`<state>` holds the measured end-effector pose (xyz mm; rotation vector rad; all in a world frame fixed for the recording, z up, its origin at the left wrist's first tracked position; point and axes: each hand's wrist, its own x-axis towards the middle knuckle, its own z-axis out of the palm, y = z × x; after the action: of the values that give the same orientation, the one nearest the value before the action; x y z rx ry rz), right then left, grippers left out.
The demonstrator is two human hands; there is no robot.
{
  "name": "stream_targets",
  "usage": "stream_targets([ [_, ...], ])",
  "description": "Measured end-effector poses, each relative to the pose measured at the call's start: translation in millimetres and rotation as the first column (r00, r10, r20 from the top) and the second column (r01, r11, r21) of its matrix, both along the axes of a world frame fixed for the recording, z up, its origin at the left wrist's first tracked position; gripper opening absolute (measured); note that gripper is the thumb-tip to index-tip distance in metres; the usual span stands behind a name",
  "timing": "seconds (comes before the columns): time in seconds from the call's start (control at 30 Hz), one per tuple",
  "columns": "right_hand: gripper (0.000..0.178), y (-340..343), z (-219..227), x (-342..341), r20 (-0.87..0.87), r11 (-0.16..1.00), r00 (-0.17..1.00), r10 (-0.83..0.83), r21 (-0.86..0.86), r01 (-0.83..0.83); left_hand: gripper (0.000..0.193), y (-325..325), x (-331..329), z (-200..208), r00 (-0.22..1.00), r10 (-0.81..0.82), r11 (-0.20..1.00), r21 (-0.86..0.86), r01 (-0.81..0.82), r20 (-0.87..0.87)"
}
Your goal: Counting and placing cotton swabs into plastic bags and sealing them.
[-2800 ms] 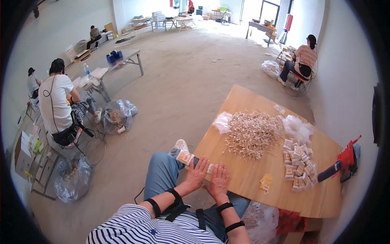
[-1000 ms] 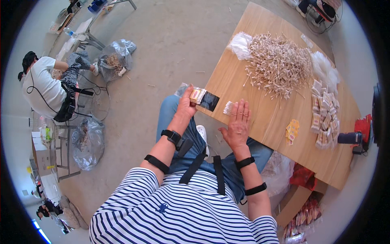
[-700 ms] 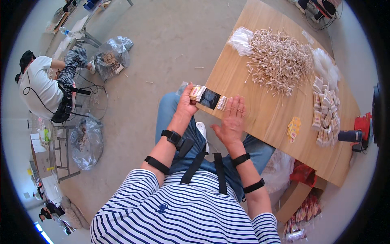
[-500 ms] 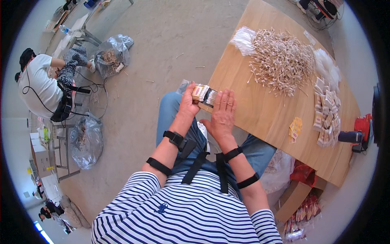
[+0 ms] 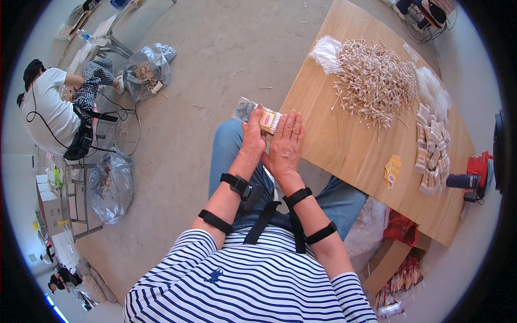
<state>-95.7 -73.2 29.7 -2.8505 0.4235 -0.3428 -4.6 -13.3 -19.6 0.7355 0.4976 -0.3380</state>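
Observation:
My left hand (image 5: pixel 252 135) grips a small clear bag of cotton swabs (image 5: pixel 269 120) with a yellow and red card in it. A loose transparent end of the bag sticks out past my thumb on the left. With its fingers stretched out flat, my right hand (image 5: pixel 286 148) lies against the right side of the pack, at the swab tips. Both hands are above my lap, just left of the wooden table (image 5: pixel 344 156). On the table lie a big heap of loose cotton swabs (image 5: pixel 377 78) and a few yellow cards (image 5: pixel 392 171).
Filled swab packs (image 5: pixel 432 151) are piled at the table's right, below clear empty bags (image 5: pixel 433 94). More bags (image 5: pixel 326 54) lie by the heap. A dark blue and red device (image 5: pixel 468 180) stands at the right edge. A seated person (image 5: pixel 54 113) works at the left near plastic sacks (image 5: pixel 112 185).
My right hand has moved left toward my left hand. The swabs that stuck out to the right now sit closer to the card, and the bag's loose end shows more on the left.

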Motion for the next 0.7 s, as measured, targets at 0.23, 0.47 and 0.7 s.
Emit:
stream_targets([
  [0.23, 0.120, -24.1, 23.8, -23.5, -0.140, 0.983, 0.989, -0.041, 0.174, 0.066, 0.015, 0.0, -3.7, 5.8, 0.992, 0.020, 0.993, 0.112, -0.035, 0.124],
  [0.47, 0.130, -16.9, 23.1, -24.2, -0.229, 0.994, 0.971, -0.069, 0.064, 0.086, 0.012, -2.3, -6.3, 10.3, 0.981, 0.017, 0.992, 0.118, -0.041, 0.195],
  [0.7, 0.127, -13.6, 25.3, -16.1, -0.241, 0.998, 0.970, -0.027, 0.056, 0.042, 0.013, -2.3, -4.6, 11.4, 0.982, 0.027, 0.987, 0.150, -0.055, 0.188],
])
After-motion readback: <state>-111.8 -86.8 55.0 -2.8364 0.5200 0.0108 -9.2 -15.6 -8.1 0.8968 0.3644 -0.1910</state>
